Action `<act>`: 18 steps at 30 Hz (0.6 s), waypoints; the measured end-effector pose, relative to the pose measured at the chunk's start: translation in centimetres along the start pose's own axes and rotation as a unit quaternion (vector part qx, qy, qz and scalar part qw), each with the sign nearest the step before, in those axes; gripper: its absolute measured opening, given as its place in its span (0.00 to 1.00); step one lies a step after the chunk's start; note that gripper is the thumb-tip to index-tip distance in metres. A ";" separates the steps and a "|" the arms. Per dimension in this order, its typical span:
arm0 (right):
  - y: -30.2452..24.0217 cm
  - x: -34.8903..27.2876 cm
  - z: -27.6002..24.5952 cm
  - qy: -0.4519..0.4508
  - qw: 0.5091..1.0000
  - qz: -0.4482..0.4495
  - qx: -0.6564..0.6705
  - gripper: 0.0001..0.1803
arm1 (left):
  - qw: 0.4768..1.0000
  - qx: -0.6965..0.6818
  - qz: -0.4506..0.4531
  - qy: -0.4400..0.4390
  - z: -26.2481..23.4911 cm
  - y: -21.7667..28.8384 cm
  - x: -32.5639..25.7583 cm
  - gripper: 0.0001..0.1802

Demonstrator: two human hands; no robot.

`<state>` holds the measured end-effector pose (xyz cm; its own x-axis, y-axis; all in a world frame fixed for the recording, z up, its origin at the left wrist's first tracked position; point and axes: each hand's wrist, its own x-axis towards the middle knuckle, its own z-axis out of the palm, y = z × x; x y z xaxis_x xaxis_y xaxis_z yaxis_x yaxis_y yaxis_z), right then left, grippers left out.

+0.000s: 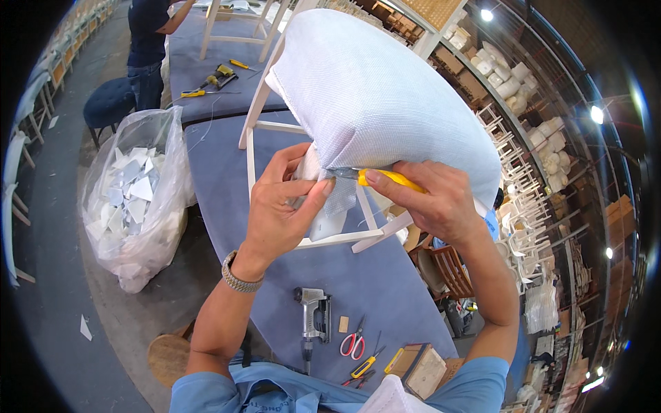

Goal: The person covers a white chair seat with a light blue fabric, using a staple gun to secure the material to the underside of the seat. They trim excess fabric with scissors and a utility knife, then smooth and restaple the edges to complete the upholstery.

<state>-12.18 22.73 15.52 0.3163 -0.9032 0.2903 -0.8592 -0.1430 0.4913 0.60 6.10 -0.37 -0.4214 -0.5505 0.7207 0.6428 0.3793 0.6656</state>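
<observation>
A white-framed chair (337, 239) stands tilted on the table, its padded seat (392, 96) covered in pale blue woven fabric. At the seat's near corner, my left hand (279, 196) pinches a loose flap of the fabric (339, 199) between thumb and fingers. My right hand (441, 196) is closed round a yellow-handled knife (396, 181). Its grey front end lies against the folded fabric, close to my left fingertips. The very tip is hidden by the cloth and fingers.
A nail gun (313, 316), red-handled scissors (354, 342), a yellow screwdriver (365, 366) and an open box (418, 368) lie on the blue-covered table (289, 282). Left stands a clear bag of scraps (134, 206). Another person (147, 48) stands at the far table near a blue stool (110, 103).
</observation>
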 end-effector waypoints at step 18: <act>0.4 -0.2 0.9 0.035 0.998 0.005 0.045 0.32 | 0.998 0.062 0.029 0.010 0.3 -0.1 -0.1 0.06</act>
<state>-12.91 22.46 14.96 0.3316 -0.8746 0.3538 -0.8941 -0.1717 0.4136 0.35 6.34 -0.42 -0.3726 -0.5388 0.7556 0.5809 0.4995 0.6427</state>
